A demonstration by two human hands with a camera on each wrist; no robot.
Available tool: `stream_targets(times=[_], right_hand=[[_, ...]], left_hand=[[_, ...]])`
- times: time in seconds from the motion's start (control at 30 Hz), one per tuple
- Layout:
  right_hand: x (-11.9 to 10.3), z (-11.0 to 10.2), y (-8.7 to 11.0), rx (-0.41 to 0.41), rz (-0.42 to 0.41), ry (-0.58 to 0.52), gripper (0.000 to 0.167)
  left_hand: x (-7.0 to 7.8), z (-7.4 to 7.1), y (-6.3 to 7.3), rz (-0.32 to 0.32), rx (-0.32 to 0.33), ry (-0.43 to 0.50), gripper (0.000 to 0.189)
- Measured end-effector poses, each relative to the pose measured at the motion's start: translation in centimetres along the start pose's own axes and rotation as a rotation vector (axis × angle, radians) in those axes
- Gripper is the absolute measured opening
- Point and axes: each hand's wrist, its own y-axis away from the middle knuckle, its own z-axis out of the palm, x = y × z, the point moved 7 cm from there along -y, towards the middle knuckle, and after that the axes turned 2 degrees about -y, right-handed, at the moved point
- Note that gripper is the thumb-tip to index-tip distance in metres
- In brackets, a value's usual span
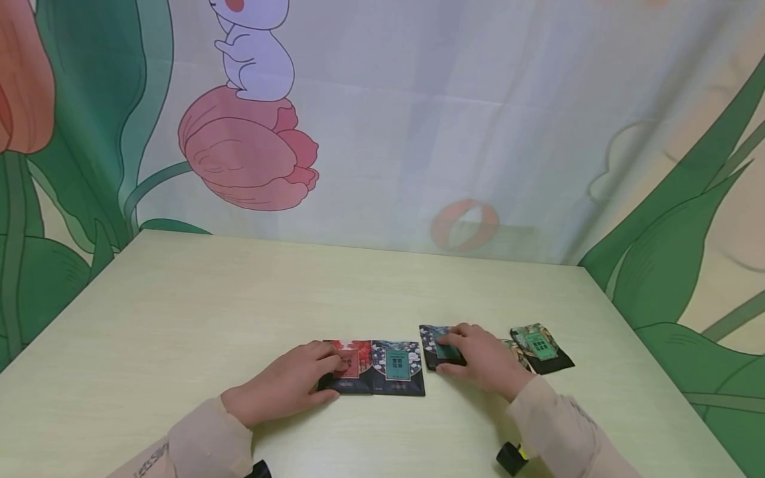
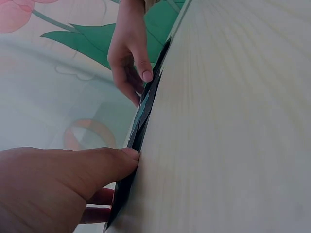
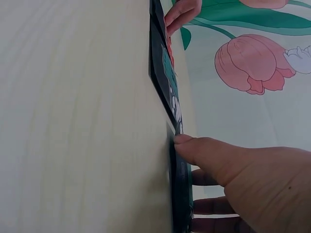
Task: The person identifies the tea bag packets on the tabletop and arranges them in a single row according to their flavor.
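A red-and-dark flat sachet (image 1: 358, 385) lies on the table, and my left hand (image 1: 299, 378) holds its left part, thumb at the near edge and fingers over the top. Side by side with it on its right is a dark blue sachet with white flowers and a teal label (image 1: 397, 365). My right hand (image 1: 481, 355) grips another blue flowered sachet (image 1: 431, 338) farther right, set slightly back. In the right wrist view the thumb presses the near edge of this sachet (image 3: 181, 194), the other fingers beyond it. Part of its face is hidden under the hand.
Right of my right hand lies a green sachet (image 1: 540, 348), turned at an angle. Another patterned sachet (image 1: 515, 352) shows partly behind the right hand. A pale wooden table (image 1: 239, 292) carries everything, with a printed curtain (image 1: 382, 133) behind its far edge.
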Motion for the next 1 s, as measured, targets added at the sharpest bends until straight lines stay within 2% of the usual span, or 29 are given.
stream_targets(times=[0.43, 1.0], right_hand=[[-0.8, 0.0, 1.7, -0.005, -0.034, -0.017, 0.051], [-1.6, -0.3, 2.9, 0.030, -0.086, 0.005, 0.050]], left_hand=[[0.0, 0.0, 0.0, -0.003, -0.003, 0.002, 0.040], [-0.1, 0.0, 0.0, 0.002, 0.003, -0.002, 0.039]])
